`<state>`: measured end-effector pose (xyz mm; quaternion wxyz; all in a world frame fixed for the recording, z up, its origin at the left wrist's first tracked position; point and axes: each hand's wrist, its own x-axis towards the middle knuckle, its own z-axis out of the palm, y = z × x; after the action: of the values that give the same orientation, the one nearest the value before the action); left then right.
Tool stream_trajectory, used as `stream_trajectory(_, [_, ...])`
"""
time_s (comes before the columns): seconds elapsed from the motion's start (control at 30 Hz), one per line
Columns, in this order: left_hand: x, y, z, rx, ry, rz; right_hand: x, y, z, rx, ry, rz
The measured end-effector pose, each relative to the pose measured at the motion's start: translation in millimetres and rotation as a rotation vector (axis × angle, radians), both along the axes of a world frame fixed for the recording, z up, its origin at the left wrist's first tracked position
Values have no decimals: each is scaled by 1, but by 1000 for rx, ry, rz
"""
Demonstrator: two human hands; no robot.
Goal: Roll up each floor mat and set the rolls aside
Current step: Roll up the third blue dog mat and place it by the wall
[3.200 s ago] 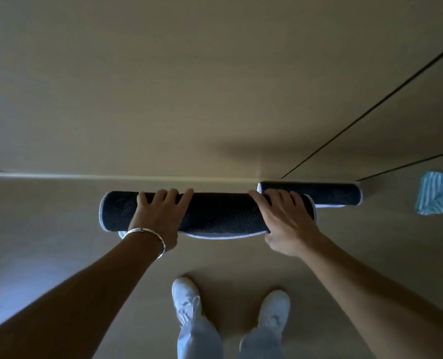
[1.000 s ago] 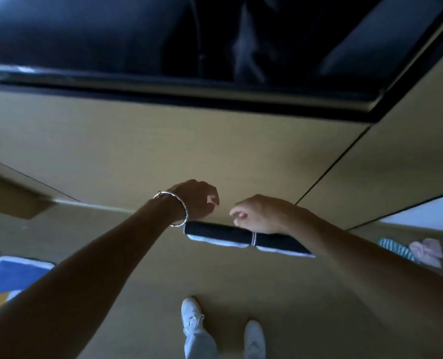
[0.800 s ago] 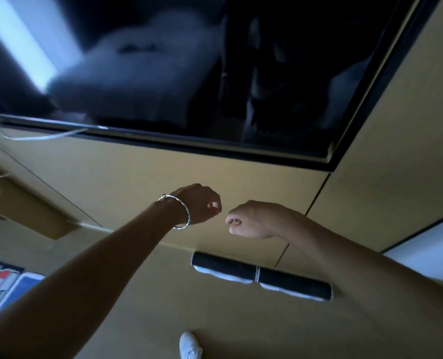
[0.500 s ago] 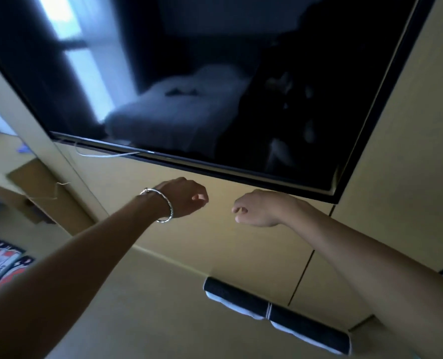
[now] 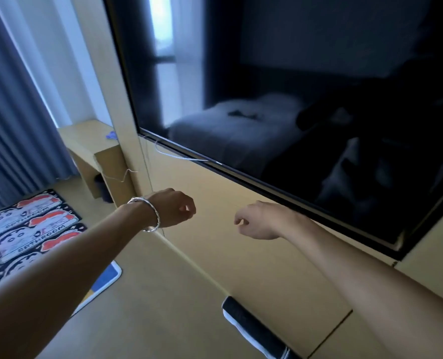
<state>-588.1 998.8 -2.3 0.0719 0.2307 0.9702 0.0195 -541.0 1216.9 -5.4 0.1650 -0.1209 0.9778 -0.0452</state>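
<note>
Along the beige wood wall (image 5: 241, 263) the dark rolled mat with white edging (image 5: 252, 326) lies parked out of the way, leaving left hand (image 5: 175, 209) and right hand (image 5: 258, 222) slack and empty.

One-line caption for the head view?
Left hand and right hand raised empty; rolled mat by wall; bathroom mats lie flat.

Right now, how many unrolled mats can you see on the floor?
4: three cartoon mats side by side at far left, one blue mat beside the left forearm. The arm may hide more.
</note>
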Motion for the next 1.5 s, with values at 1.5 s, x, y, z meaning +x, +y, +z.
stream_trajectory(1.5, [22, -573, -36, 118, -40, 660, -141, -632, -17, 174, 2, 857])
